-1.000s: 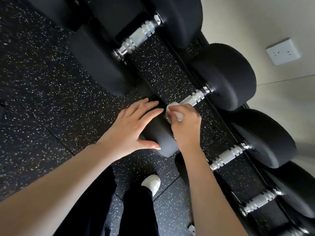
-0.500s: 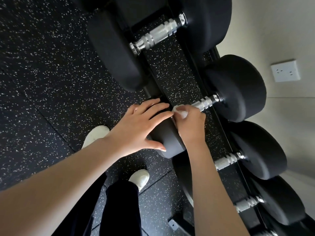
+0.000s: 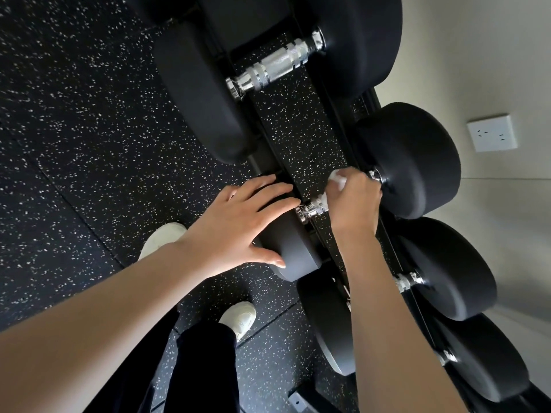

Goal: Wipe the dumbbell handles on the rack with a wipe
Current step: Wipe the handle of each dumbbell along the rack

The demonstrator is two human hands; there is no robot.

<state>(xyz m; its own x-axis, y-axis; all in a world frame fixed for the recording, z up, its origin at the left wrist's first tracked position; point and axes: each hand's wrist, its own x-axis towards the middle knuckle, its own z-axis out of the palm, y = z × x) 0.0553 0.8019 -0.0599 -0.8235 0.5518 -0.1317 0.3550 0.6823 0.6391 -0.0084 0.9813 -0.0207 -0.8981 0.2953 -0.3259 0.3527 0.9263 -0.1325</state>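
1. The right hand [image 3: 353,201] is clenched around a white wipe [image 3: 338,179] and wrapped over the far end of a dumbbell handle [image 3: 313,208], close to the outer weight head [image 3: 417,162] at about 2 o'clock from it. Only a short ribbed chrome stretch of the handle shows, at 9 o'clock of the fist.

2. The left hand [image 3: 241,228] lies flat and released, fingers spread, on top of the near weight head [image 3: 293,251] of the same dumbbell; it presses down and grips nothing.

3. The dumbbell sits on the rack [image 3: 298,138], roughly at the centre of the view, with a larger dumbbell [image 3: 274,65] at 12 o'clock and smaller ones running towards 5 o'clock, one with its handle end [image 3: 407,283] showing.

4. Handling, as a judgement: the wipe is soft, thin and light, so it bunches easily; it is best kept folded around the bar under the fingers and palm.

5. The handle is stiff metal with knurling and grooves, which should drag on the wipe and could snag or tear it if pulled hard.

6. The dumbbell looks heavy, and its round heads could let it roll in its cradle; steadying it from above on the near head, as the left hand does, seems the sensible hold, leaving the bar free.

7. The speckled floor [image 3: 89,144] lies at 9 o'clock, with a wall socket [image 3: 492,133] at 3 o'clock.
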